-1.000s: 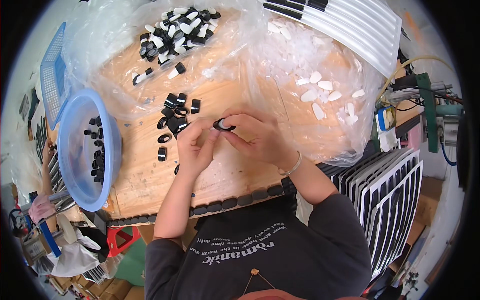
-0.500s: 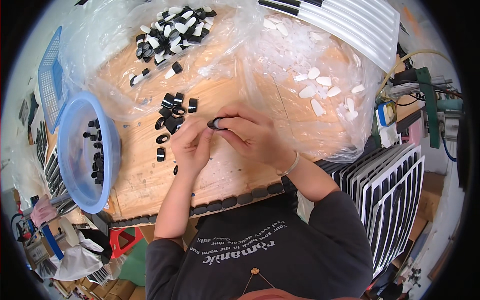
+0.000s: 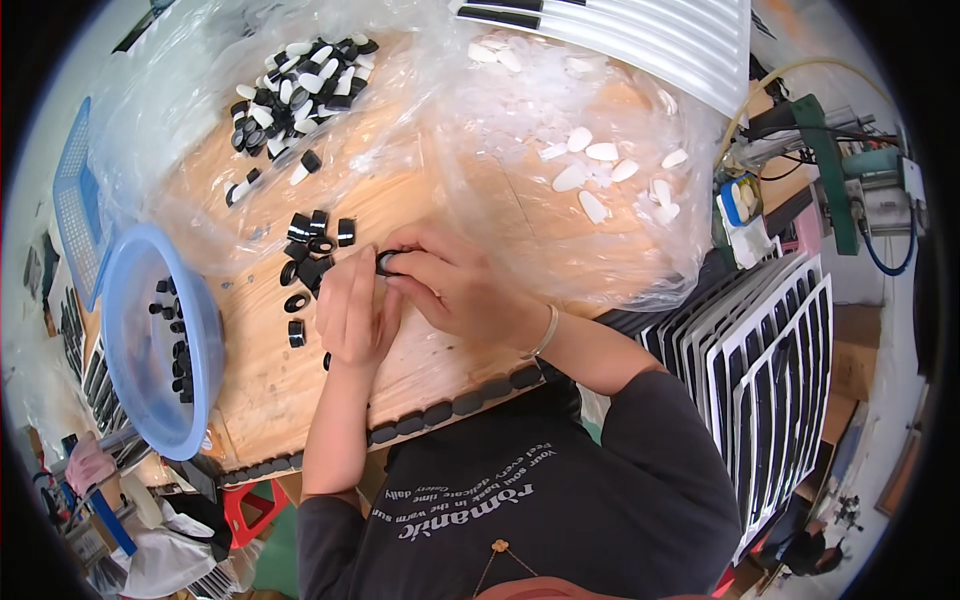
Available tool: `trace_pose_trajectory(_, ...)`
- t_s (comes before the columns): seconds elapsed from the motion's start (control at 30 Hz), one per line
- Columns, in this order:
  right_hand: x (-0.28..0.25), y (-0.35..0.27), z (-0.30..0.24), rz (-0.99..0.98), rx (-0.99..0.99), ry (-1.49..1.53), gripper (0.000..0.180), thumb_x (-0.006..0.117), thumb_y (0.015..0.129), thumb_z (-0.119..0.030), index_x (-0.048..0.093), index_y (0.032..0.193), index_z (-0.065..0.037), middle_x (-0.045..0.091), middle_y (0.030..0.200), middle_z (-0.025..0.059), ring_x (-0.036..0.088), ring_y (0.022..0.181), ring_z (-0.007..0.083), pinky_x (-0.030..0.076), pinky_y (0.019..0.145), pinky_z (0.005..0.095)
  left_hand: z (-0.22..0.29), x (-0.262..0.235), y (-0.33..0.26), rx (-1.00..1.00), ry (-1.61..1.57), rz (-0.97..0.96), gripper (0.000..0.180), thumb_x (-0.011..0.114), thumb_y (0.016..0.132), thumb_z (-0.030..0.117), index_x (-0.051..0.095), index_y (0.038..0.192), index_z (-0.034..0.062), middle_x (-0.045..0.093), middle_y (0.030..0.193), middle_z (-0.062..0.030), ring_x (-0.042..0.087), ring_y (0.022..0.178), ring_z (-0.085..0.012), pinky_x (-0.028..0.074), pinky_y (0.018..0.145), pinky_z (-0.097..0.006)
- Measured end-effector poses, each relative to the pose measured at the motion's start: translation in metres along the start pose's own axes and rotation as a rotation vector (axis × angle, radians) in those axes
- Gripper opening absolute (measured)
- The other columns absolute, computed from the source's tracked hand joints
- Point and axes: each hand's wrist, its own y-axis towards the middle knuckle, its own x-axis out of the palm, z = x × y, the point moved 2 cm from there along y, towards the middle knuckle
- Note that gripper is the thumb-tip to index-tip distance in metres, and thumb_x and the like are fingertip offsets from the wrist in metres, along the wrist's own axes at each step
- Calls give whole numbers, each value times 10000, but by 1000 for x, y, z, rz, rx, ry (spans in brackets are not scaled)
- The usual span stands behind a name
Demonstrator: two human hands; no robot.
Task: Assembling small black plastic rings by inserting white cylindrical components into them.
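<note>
Over the wooden table (image 3: 262, 370), both my hands meet at a small black ring-shaped cap (image 3: 383, 262) with a pale piece showing inside it. My right hand (image 3: 448, 278) pinches it between thumb and forefinger. At its left side, the fingers of my left hand (image 3: 350, 315) are closed against it; their grip is partly hidden. Just left of my left hand lie several loose black rings (image 3: 297, 302), some on edge, some flat. Farther off, a heap of black caps with white oval pieces (image 3: 300, 95) rests on clear plastic sheeting.
A blue basin (image 3: 210, 330) holding black parts stands at the left, beside a blue perforated basket (image 3: 75, 190). White oval pieces (image 3: 570, 178) are scattered on plastic at the far right. Striped black-and-white trays (image 3: 740, 390) lean at the right, near a green-framed machine (image 3: 825, 180).
The view has shifted, so the table's contents appear farther left. Both hands stay together at the black cap, the left fingers now more upright beside it.
</note>
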Motion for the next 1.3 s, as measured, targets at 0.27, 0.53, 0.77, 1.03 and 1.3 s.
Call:
trace_pose_trajectory(0.27,-49,12,39,54,167,-54,159,676,753,2,640,908,-10,634,976,115,631,828,245,512,744,300,-21,-5,-13,-353,-89,20,436,718,682,-29,607,1104,-43,655,928,-151,629,787,-261,503,721,-318)
trace_pose_trajectory(0.53,-110,-7,122,-291,417,-922,135,610,677,8,622,804,-37,606,836,156,616,812,344,505,705,417,-24,-9,-19,-621,-512,125,426,692,696,-78,595,1110,-68,646,999,-118,603,874,-173,476,819,-276)
trace_pose_trajectory(0.77,-115,6,98,16,411,-870,169,606,743,-64,674,898,-56,635,805,187,617,729,369,503,659,446,-25,-19,-17,-430,-547,158,509,666,688,-148,552,1177,-69,623,1069,-169,595,961,-213,469,864,-315)
trace_pose_trajectory(1.03,-21,28,-12,215,203,365,218,721,761,57,658,968,32,659,863,79,633,689,113,508,590,225,-15,-24,-6,-139,-164,206,476,767,611,-76,604,1058,-69,656,935,-174,640,823,-305,521,712,-355)
trace_pose_trajectory(1.3,12,24,-15,222,-51,133,207,769,702,56,642,851,-10,654,762,102,601,635,136,459,535,226,-14,-21,-6,-116,-123,189,501,780,599,-64,605,1067,-74,651,941,-177,639,821,-314,526,702,-365)
